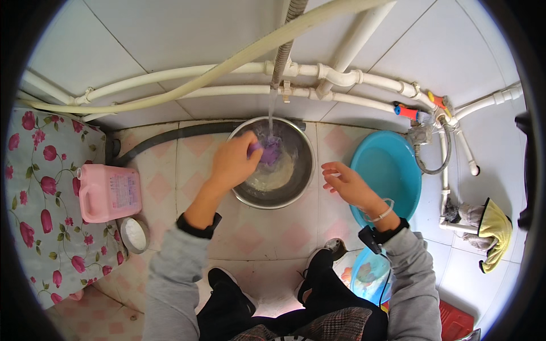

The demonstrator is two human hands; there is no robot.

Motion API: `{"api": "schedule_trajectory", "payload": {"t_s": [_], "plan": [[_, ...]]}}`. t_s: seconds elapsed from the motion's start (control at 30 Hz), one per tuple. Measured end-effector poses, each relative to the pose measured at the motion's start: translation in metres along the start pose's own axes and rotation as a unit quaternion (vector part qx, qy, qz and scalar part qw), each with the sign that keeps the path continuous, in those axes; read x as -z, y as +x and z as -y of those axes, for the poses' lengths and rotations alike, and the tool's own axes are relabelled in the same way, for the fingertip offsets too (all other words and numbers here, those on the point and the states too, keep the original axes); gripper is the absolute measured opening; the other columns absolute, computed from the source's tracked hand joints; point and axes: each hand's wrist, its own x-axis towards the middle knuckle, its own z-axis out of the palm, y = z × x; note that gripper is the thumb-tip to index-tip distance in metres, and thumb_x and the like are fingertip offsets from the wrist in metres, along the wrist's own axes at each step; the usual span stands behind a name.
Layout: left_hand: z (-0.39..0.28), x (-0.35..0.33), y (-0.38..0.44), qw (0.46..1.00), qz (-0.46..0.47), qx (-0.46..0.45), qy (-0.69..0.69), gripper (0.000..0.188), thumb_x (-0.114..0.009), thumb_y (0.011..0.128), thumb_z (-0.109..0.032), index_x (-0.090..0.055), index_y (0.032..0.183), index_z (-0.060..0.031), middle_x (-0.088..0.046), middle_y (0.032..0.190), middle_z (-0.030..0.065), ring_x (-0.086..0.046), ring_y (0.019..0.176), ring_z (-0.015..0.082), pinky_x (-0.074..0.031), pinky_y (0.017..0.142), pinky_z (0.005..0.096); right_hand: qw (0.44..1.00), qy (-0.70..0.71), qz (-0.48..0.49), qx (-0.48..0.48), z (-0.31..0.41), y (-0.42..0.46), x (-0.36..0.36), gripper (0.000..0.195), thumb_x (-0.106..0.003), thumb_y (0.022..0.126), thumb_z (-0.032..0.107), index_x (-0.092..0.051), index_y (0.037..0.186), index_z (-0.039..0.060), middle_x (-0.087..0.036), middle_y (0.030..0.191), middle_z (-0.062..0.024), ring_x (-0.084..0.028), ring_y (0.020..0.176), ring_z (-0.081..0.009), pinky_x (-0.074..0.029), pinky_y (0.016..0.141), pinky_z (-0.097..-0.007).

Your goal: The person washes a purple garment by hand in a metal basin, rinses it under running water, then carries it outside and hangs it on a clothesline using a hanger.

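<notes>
A round metal basin stands on the tiled floor in front of me, with water in it. My left hand reaches over its left rim and grips a purple object, possibly a cloth or brush; its exact kind is unclear. A stream of water falls onto it from a ribbed hose. To the right of the basin, my right hand hangs in the air, fingers apart and holding nothing. It is close to the left rim of a blue plastic tub.
A pink plastic jug with a label and a bowl of white powder stand at left beside a flower-patterned cover. White pipes cross the wall. Brushes and a yellow cloth hang at right. A red plastic item lies lower right.
</notes>
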Motion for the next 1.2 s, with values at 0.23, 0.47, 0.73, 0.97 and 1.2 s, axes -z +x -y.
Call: {"api": "schedule_trajectory", "payload": {"t_s": [0.23, 0.47, 0.73, 0.97, 1.2], "plan": [[0.065, -0.137, -0.028, 0.916, 0.338, 0.138, 0.168, 0.037, -0.055, 0.083, -0.018, -0.062, 0.118, -0.0081, -0.047, 0.14, 0.0147, -0.047, 0.127, 0.0351, -0.043, 0.102, 0.0474, 0.948, -0.228, -0.056, 0.213, 0.152, -0.061, 0.035, 0.014, -0.057, 0.093, 0.011, -0.065, 0.102, 0.003, -0.064, 0.088, -0.0103, -0.065, 0.078, -0.0246, -0.051, 0.067, -0.0327], [0.058, -0.134, -0.031, 0.899, 0.388, 0.036, 0.2, 0.035, -0.059, 0.082, -0.022, -0.067, 0.111, -0.0041, -0.057, 0.128, 0.0185, -0.055, 0.116, 0.0327, -0.04, 0.098, 0.0463, 0.608, -0.498, -0.34, 0.517, 0.31, -0.083, 0.043, 0.038, -0.068, 0.076, 0.004, -0.06, 0.113, 0.0078, -0.059, 0.099, -0.0104, -0.059, 0.08, -0.0285, -0.049, 0.067, -0.0366], [0.038, -0.064, -0.013, 0.962, 0.264, -0.045, -0.044, 0.025, -0.063, 0.088, -0.028, -0.066, 0.088, -0.0032, -0.068, 0.086, 0.0139, -0.064, 0.078, 0.027, -0.049, 0.069, 0.0398, 0.304, -0.643, -0.536, 0.455, 0.4, -0.087, 0.048, 0.038, -0.076, 0.069, 0.021, -0.056, 0.098, 0.0091, -0.051, 0.082, -0.0046, -0.057, 0.072, -0.0211, -0.046, 0.064, -0.0323], [0.042, -0.041, -0.023, 0.957, 0.288, -0.009, -0.034, 0.023, -0.062, 0.087, -0.026, -0.066, 0.09, -0.0036, -0.068, 0.085, 0.0149, -0.064, 0.077, 0.0276, -0.048, 0.068, 0.0405, 0.392, -0.677, -0.545, 0.302, 0.419, -0.102, 0.033, 0.043, -0.061, 0.089, 0.047, -0.061, 0.074, 0.0069, -0.061, 0.063, -0.008, -0.063, 0.061, -0.0267, -0.048, 0.056, -0.0358], [0.018, -0.029, -0.013, 0.98, 0.121, -0.078, -0.135, 0.019, -0.062, 0.087, -0.021, -0.061, 0.084, -0.0023, -0.065, 0.078, 0.0141, -0.06, 0.071, 0.0264, -0.047, 0.065, 0.0377, 0.568, -0.544, -0.538, 0.304, 0.427, -0.109, 0.026, 0.062, -0.043, 0.099, 0.045, -0.058, 0.061, -0.0016, -0.054, 0.053, -0.0153, -0.06, 0.054, -0.0252, -0.047, 0.058, -0.0374]]}}
